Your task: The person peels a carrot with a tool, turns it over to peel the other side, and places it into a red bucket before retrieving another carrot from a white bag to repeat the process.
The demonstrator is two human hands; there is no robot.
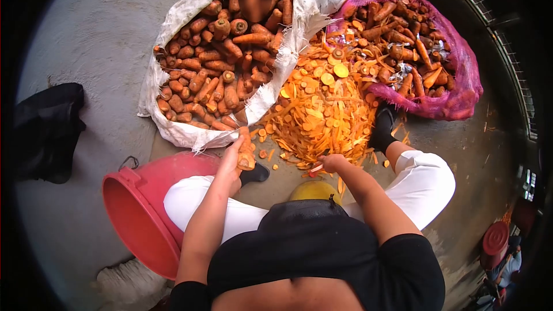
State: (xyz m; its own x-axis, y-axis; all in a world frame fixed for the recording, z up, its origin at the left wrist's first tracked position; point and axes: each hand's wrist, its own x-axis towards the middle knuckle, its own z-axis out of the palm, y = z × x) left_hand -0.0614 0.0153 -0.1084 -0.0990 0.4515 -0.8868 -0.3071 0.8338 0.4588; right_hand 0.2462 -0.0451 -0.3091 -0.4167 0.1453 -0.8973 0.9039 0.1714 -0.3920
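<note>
My left hand point(231, 160) is closed around a carrot point(246, 159), held tilted near the lower edge of a white woven sack point(151, 86) full of unpeeled carrots. Closed as well, my right hand point(333, 163) grips a small tool with a reddish and pale part point(314, 170); its exact kind is too small to make out. Just beyond that hand rises a heap of orange carrot peelings and cut ends point(322, 115). The carrot and the tool are apart.
A pink mesh sack point(468, 75) holding more carrots and scraps lies at the upper right. A red bucket point(138, 219) lies tipped by my left leg. Dark cloth point(49, 126) is at far left. A yellow object point(314, 191) shows between my legs. A person point(510, 268) appears at far right.
</note>
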